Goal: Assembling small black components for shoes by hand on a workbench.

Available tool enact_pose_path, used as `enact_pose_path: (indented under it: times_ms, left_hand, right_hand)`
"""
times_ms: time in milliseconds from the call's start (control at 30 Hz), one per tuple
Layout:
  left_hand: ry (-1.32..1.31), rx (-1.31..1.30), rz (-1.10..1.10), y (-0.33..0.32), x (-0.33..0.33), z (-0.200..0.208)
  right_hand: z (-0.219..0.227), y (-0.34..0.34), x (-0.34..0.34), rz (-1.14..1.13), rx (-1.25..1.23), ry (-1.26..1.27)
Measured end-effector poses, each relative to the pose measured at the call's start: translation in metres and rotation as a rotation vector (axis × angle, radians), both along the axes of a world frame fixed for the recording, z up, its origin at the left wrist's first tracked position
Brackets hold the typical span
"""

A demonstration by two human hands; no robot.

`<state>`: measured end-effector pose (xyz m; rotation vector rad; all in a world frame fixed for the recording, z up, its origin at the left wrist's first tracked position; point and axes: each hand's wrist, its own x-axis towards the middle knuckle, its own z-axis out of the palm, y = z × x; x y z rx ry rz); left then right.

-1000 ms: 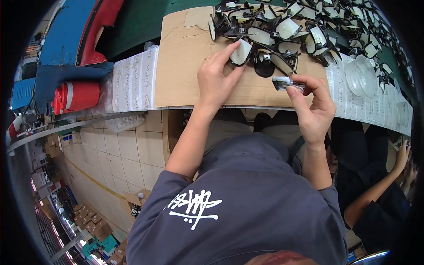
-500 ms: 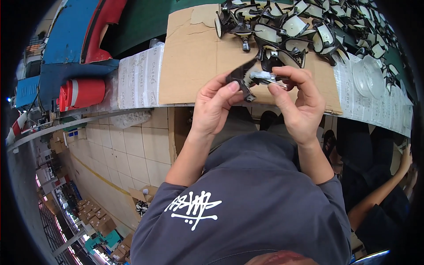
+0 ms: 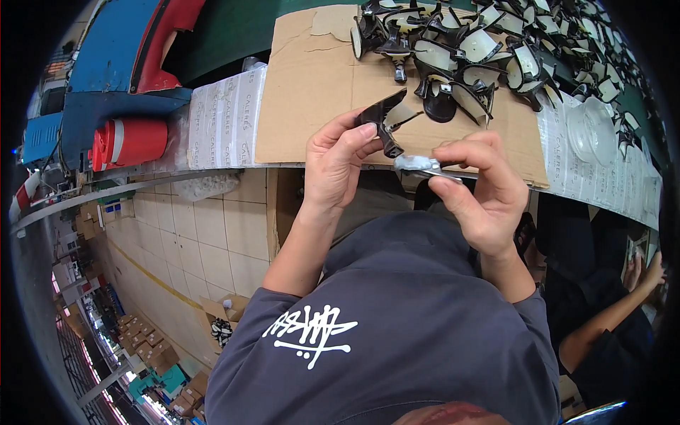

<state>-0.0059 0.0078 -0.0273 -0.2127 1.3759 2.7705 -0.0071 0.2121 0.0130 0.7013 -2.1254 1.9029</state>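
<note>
Compared with the frame half a second earlier, the right hand is lower and nearer the front edge of the surface, and the pale wad it carries lies beside the narrow end of the black heel-shaped piece instead of beside its flared part. The left hand remains over the same stretch of that edge; its piece is now turned so that the flare shows as an open V. In the frame one second earlier, this hand was at the pile, well apart from the right one. Condition of the piece: glossy black outside, cream-coloured within the flare, tapering to a short stem that points down toward the front edge. It is held in the air above the front part of the cardboard sheet, clamped between the thumb and fingers of the left hand. The right hand is closed, thumb against fingers, on the wad, which is whitish-blue with a dark, shiny underside. Whether wad and stem touch cannot be determined. The pile of similar black-and-cream pieces covers the back of the sheet and extends toward the surface's far right corner. A clear round dish rests to the right of the sheet.
</note>
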Motion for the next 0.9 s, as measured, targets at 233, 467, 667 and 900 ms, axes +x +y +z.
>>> enact_pose_path:
  times_ms: [233, 467, 667, 900]
  left_hand:
    - [-0.046, 0.07, -0.058, 0.011, 0.01, 0.01]
    - [-0.061, -0.041, -0.066, 0.012, 0.017, 0.01]
    - [-0.079, -0.066, -0.07, 0.01, 0.019, 0.01]
    - [-0.129, 0.054, -0.109, 0.002, 0.02, 0.005]
  right_hand:
    - [-0.003, -0.002, -0.011, -0.159, 0.091, 0.053]
    - [-0.009, -0.005, -0.017, -0.254, 0.163, 0.19]
    - [-0.004, 0.001, -0.022, -0.301, 0.166, 0.153]
    - [-0.006, 0.012, -0.027, -0.345, 0.154, 0.101]
